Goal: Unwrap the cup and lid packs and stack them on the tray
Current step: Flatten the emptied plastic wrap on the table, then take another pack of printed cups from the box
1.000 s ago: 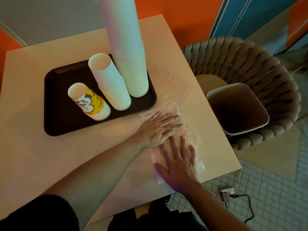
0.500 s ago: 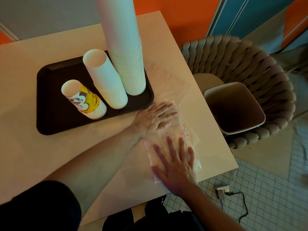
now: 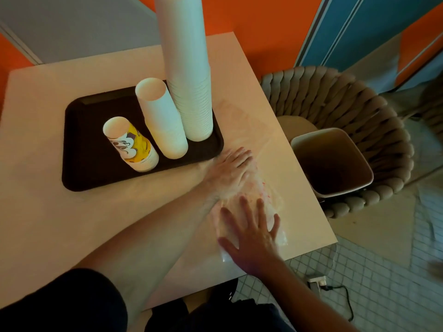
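Flattening a clear plastic wrapper (image 3: pixel 266 188) on the table (image 3: pixel 60 224) with both hands, lower centre-right of frame.

Left hand (image 3: pixel 230 171) lies palm down, fingers straight and close together, on the wrapper's upper part just beside the tray's lower right corner; right hand (image 3: pixel 251 236) lies palm down below it, fingers spread, pressing the wrapper's lower end near the table edge. Wrapper is see-through with red print, lying flat. Dark tray (image 3: pixel 79 168) sits upper left of centre holding three cup stacks: tall white stack (image 3: pixel 189 75) running out the top of frame, shorter white stack (image 3: pixel 163 121), short printed yellow stack (image 3: pixel 131 144). Lids not visible. Beige bin (image 3: pixel 335 161) on a woven chair (image 3: pixel 359 99) at right.
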{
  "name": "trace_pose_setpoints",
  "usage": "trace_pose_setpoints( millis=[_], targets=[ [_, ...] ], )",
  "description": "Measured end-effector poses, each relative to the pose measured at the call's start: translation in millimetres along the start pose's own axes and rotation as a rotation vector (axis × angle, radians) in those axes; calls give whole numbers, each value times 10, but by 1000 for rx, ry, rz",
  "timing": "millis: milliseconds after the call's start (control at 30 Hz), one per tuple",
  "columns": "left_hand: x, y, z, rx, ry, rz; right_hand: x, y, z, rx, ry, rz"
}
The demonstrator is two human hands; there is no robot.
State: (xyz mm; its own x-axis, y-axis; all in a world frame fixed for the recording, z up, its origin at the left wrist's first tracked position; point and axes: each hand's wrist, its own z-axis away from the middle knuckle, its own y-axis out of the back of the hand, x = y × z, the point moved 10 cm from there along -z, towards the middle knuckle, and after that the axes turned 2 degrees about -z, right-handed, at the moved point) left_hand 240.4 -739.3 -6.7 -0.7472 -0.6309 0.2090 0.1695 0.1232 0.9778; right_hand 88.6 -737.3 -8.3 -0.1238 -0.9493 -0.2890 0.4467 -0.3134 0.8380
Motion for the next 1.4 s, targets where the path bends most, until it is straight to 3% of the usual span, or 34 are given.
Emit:
trace_pose_setpoints(
  millis=[200, 367, 633, 800, 1133, 1400],
  targets=[
    [126, 406, 348, 19, 59, 249, -101, 234, -48, 5, -39, -17],
    [-184, 689, 920, 102, 238, 378, -340, 460, -67, 72, -2, 14],
    [-922, 1047, 2124, 200, 550, 544, -1452, 556, -278, 74, 228, 60],
    [-1574, 1185, 3073, 280, 698, 590, -2501, 412, -465, 38, 370, 23],
    [-2965, 1279, 4933, 492, 1042, 656, -4240, -182, -802, 5, 482, -15],
    [-3811, 865, 5853, 428, 1186, 589, -5125, -715, -1130, -99, 510, 101]
  ],
)
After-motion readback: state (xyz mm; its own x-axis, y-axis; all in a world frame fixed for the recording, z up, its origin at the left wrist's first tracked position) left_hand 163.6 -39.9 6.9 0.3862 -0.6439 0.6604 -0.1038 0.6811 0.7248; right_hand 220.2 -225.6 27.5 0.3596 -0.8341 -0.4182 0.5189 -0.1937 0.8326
